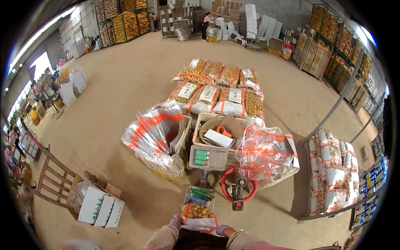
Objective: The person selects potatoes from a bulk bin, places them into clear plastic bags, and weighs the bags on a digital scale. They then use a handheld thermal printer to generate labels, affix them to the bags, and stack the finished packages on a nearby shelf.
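A clear plastic bag of small potatoes (pixel 198 212), with orange stripes and a white panel, lies in front of my body. My left hand (pixel 176 221), in a pale purple glove, grips its left edge. At the lower right corner of the bag is my right hand (pixel 222 230), also gloved; its fingers are mostly hidden. Just beyond the bag, a metal tray (pixel 213 200) holds green and blue packets (pixel 200 194). A digital scale display (pixel 208 157) with lit green readouts stands past it. To the right, a cordless power tool (pixel 238 190) is by a red ring (pixel 223 184).
Flat striped bags (pixel 156 125) fill a left crate; more empty bags (pixel 265 150) drape a right one. Between them, a crate (pixel 200 117) holds an orange tape dispenser (pixel 224 131). Filled potato bags (pixel 207 93) lie behind. A carton (pixel 73 200) stands left, a loaded cart (pixel 334 175) right.
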`<state>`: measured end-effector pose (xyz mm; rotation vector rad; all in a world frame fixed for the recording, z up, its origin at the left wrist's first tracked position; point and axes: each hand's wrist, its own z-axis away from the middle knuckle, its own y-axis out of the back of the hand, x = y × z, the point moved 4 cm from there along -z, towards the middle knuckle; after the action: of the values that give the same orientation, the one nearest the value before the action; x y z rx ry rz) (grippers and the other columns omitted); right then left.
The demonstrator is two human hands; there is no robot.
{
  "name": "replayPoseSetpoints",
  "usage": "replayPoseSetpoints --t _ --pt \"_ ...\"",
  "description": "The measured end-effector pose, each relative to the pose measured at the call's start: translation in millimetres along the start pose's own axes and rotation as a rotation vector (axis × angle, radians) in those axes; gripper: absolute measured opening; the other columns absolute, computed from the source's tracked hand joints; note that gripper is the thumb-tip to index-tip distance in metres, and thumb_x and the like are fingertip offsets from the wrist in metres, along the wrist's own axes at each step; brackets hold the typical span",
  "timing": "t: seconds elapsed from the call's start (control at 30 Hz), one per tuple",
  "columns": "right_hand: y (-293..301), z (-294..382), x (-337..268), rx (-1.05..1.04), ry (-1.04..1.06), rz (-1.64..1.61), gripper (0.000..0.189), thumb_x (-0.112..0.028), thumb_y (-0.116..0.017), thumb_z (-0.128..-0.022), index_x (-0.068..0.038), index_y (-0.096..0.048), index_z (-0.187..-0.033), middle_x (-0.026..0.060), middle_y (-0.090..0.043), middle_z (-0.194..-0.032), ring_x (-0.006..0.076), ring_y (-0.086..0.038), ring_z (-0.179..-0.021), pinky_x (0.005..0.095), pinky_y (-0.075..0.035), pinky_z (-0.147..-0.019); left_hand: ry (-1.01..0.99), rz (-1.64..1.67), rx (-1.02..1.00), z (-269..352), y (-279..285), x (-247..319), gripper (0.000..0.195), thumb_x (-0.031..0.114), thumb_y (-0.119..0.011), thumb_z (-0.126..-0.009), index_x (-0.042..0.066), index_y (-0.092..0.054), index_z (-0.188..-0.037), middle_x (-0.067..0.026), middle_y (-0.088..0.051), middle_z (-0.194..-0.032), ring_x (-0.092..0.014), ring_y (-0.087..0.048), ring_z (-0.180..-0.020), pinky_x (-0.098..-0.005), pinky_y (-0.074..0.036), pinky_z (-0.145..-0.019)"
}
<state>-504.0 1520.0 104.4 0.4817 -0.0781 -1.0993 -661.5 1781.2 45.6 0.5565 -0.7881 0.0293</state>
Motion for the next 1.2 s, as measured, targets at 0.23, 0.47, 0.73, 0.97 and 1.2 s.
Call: replayPoseSetpoints --t 0.23,0.47,0.73,0.97,1.2 --pt "-66 91 105 -0.114 0.143 -0.09 0.044 -0.034 -0.048 -0.087 -0.007 -0.065 -0.117 0.0188 -0.06 -0.125 0.0329 -0.058 -0.116 0.04 -0.044 -0.097 -0.425 -0.928 0.209 116 -95 16 0.026 0.023 -0.043 -0.097 0.004 -0.056 -0.109 -0.0154 -0.063 -0.085 -0.033 -0.063 -0.086 -0.0379 -0.05 -0.073" --pt "-205 153 286 0.171 0.085 -0.628 0.051 -0.047 -0.05 -0.09 -0.004 -0.067 -0.111 0.0215 -0.064 -0.114 0.0373 -0.062 -0.106 0.0428 -0.047 -0.091 -0.01 -0.175 -0.083 240 -206 215 0.069 0.061 -0.036 -0.093 -0.001 -0.065 -0.103 -0.0251 -0.065 -0.105 -0.036 -0.062 -0.1 -0.0417 -0.045 -0.086" --pt "-361 286 399 0.515 -0.455 -1.291 0.044 -0.04 -0.055 -0.09 0.0 -0.068 -0.104 0.0206 -0.07 -0.094 0.033 -0.067 -0.085 0.0424 -0.051 -0.076 -0.685 -0.811 -0.781 275 -453 348 0.042 0.036 -0.035 -0.098 -0.001 -0.053 -0.109 -0.0295 -0.063 -0.097 -0.043 -0.062 -0.094 -0.0456 -0.049 -0.079" --pt "-397 444 457 0.708 -0.701 -2.208 0.026 -0.031 -0.052 -0.094 -0.008 -0.064 -0.09 0.0007 -0.058 -0.064 0.0103 -0.043 -0.046 0.0266 -0.039 -0.042 -0.323 -0.741 -1.229 363 -650 391 0.073 0.062 -0.037 -0.094 -0.005 -0.065 -0.105 -0.0229 -0.067 -0.098 -0.033 -0.063 -0.096 -0.0384 -0.046 -0.087" --pt "-382 559 534 0.946 -1.09 -2.404 0.028 -0.026 -0.056 -0.084 0.001 -0.066 -0.084 0.007 -0.061 -0.067 0.0148 -0.052 -0.051 0.0287 -0.046 -0.047 -0.348 -0.864 -1.609 456 -803 468 0.072 0.064 -0.035 -0.094 -0.001 -0.066 -0.091 -0.0176 -0.067 -0.085 -0.029 -0.064 -0.082 -0.0367 -0.049 -0.078"
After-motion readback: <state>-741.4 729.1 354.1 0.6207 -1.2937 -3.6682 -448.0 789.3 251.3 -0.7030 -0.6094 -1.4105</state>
